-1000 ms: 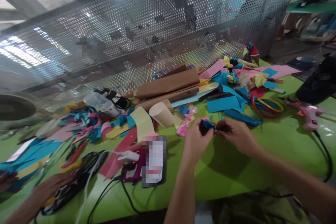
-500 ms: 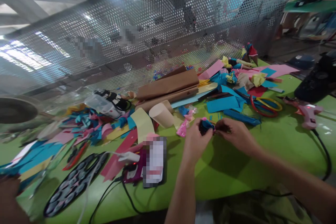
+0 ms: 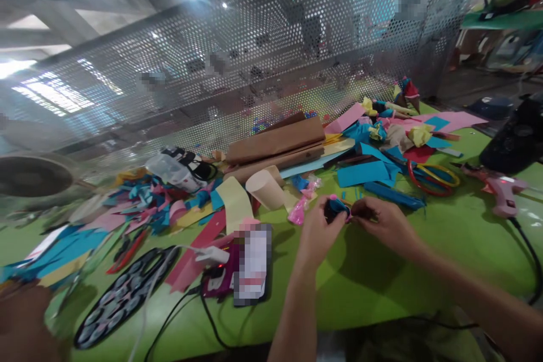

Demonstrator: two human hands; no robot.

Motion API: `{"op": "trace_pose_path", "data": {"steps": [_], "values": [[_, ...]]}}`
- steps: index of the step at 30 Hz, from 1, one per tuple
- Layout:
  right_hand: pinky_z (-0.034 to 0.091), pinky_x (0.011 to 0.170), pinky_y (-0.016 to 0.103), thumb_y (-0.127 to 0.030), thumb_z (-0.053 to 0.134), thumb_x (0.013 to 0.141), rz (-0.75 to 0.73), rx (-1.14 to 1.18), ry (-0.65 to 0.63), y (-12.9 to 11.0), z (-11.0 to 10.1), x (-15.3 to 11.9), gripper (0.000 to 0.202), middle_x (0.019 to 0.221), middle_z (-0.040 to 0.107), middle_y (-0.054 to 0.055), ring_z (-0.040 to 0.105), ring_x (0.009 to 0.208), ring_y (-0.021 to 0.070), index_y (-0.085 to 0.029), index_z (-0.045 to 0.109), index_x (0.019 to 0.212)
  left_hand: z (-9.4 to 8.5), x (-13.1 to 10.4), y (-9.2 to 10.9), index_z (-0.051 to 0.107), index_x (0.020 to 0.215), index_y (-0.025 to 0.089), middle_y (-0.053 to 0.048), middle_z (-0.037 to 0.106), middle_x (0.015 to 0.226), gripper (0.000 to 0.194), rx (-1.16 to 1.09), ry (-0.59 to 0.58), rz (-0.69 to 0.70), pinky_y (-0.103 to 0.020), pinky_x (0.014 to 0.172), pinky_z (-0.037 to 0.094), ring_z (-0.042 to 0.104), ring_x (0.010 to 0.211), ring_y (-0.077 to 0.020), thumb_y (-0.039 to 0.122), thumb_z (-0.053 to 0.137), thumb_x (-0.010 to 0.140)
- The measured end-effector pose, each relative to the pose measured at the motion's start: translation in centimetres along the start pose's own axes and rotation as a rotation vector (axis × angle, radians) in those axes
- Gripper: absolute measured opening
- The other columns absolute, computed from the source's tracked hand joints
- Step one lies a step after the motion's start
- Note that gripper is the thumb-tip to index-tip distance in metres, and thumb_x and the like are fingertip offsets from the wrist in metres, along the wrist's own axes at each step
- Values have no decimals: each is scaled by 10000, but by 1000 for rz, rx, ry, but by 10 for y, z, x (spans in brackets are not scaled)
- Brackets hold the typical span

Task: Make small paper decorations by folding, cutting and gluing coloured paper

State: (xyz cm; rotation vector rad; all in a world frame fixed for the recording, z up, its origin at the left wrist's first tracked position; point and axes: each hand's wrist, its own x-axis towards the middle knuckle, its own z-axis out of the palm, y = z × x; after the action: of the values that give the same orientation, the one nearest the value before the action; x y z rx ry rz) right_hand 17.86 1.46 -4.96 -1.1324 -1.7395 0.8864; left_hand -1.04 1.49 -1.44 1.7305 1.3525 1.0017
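Observation:
Just above the green table, my left hand point(image 3: 319, 227) is closed around a small blue paper piece point(image 3: 338, 206) with pink at its top and lower edge. My right hand point(image 3: 382, 219) has thumb and fingers pinched together at the right edge of that same piece; the fingertips hide the exact spot they grip. Left of my hands lies a shiny pink wrapped bit point(image 3: 297, 212) with clear plastic. Behind them rest a blue paper sheet point(image 3: 362, 173) and a long blue wrapped strip point(image 3: 394, 195).
Scissors point(image 3: 432, 178) and a pink glue gun point(image 3: 504, 192) lie to the right, its cord running down the table edge. A phone point(image 3: 253, 266) beside a purple power strip point(image 3: 218, 283) sits left. Brown paper rolls point(image 3: 275, 141) and scraps line the back. Another person's arm point(image 3: 25, 317) shows lower left.
The whole view has shifted slightly, so things sit a little further right and lower. Both hands keep the blue paper piece in nearly the same pose.

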Motion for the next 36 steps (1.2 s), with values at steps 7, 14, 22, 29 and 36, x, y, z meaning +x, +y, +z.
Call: {"op": "trace_pose_path", "data": {"steps": [7, 14, 22, 29, 36], "values": [[530, 713, 300, -332, 651, 905, 10, 14, 12, -6, -3, -1, 112, 895, 740, 31, 681, 806, 205, -232, 674, 950, -5, -2, 1, 590, 1216, 186, -92, 725, 1143, 397, -155, -83, 6, -358, 929, 531, 686, 1027, -209, 253, 712, 844], [529, 735, 310, -390, 640, 929, 17, 48, -1, -6, -5, -1, 172, 925, 739, 40, 679, 840, 210, -228, 677, 976, -1, 2, 1, 616, 1203, 159, -122, 707, 1168, 429, -18, -48, 41, -378, 932, 516, 666, 1050, -237, 162, 746, 794], [525, 714, 302, -334, 634, 950, -168, -57, 160, -8, -12, -2, 117, 901, 685, 37, 654, 805, 190, -235, 680, 992, -3, 4, 0, 668, 1133, 182, -79, 720, 1107, 354, 86, 16, 91, -364, 910, 485, 640, 1032, -250, 220, 768, 796], [524, 780, 310, -215, 610, 964, -364, -308, 111, -21, -19, 3, 113, 961, 665, 61, 662, 896, 201, -231, 714, 1007, 1, 4, -1, 669, 1134, 212, -46, 721, 1093, 416, 113, 15, 111, -342, 883, 490, 639, 1006, -232, 165, 786, 738], [486, 746, 313, -208, 597, 966, -411, -489, 71, -28, -15, 4, 90, 943, 667, 63, 655, 856, 210, -217, 686, 960, 3, 2, 0, 659, 1141, 207, -46, 724, 1096, 435, 102, 1, 132, -333, 876, 492, 645, 1001, -220, 99, 750, 730]]}}
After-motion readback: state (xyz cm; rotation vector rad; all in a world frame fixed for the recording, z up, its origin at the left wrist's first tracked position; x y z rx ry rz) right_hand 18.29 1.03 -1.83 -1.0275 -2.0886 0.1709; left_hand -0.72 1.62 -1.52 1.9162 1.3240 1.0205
